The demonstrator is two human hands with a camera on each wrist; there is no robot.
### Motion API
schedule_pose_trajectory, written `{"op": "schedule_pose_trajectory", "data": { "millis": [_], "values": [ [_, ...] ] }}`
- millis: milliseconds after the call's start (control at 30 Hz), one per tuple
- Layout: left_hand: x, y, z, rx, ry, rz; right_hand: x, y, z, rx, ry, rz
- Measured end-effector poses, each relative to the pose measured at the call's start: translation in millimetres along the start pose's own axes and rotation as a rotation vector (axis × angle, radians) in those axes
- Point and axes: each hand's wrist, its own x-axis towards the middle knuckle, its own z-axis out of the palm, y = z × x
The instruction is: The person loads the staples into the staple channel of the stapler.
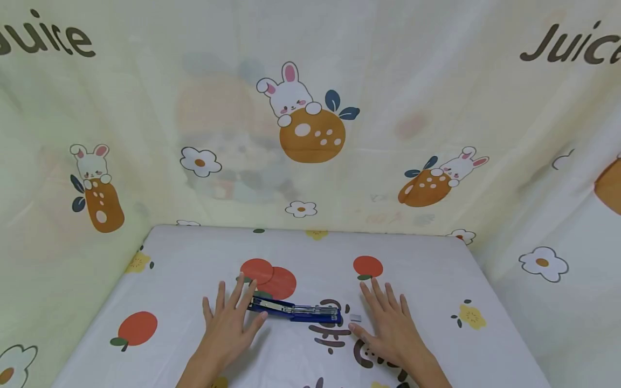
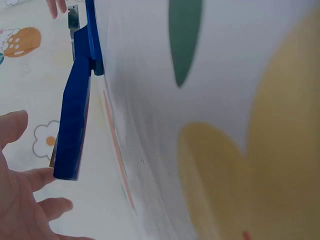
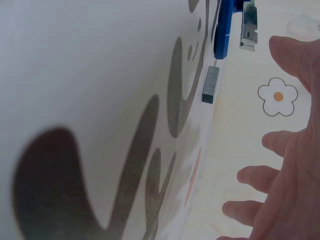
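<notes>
The blue stapler [image 1: 315, 318] lies on the white cloth [image 1: 286, 358] in front of you, between your two hands, unfolded at its joint. In the head view its left tip is partly hidden behind your left index finger, and you cannot tell whether any staples sit in its metal channel. Your left wrist view cuts it off at the top; your right wrist view shows only its right end. Its long axis runs across you from left to right, dipping slightly toward you on the right, with the swung-back cover reaching left and the channel pointing right.

Just past that right end lies a small grey staple strip [image 1: 356, 318], near your right thumb. Your left hand [image 1: 228, 327] is spread wide and grips nothing; whether its index finger touches the cover is unclear. Your right hand [image 1: 393, 330] is also spread wide, holding nothing. Both forearms leave the head view at its lower edge. Behind hangs a printed curtain [image 1: 368, 183].
</notes>
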Motion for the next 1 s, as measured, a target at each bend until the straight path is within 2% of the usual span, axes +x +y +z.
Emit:
{"op": "schedule_pose_trajectory", "data": {
  "millis": [300,567,767,867,1000],
  "values": [
    [1.4,-0.9,-2.2,-0.042,-0.035,-0.020,-0.5,0,3,-0.001,0.018,-0.014],
    [1.5,-6.2,-2.3,-0.171,-0.115,-0.039,-2.6,2,5,0.016,0.012,-0.016],
    [4.1,-11.2,-0.9,-0.290,-0.095,-0.003,-3.9,3,2,0.029,-0.010,-0.007],
    [5.4,-12.6,0.6,-0.322,-0.080,0.003,-4.7,2,1,0.039,-0.030,0.001],
    [6.5,-13.7,2.3,-0.349,-0.025,0.022,-5.5,3,0,0.053,-0.061,0.013]
  ]
}}
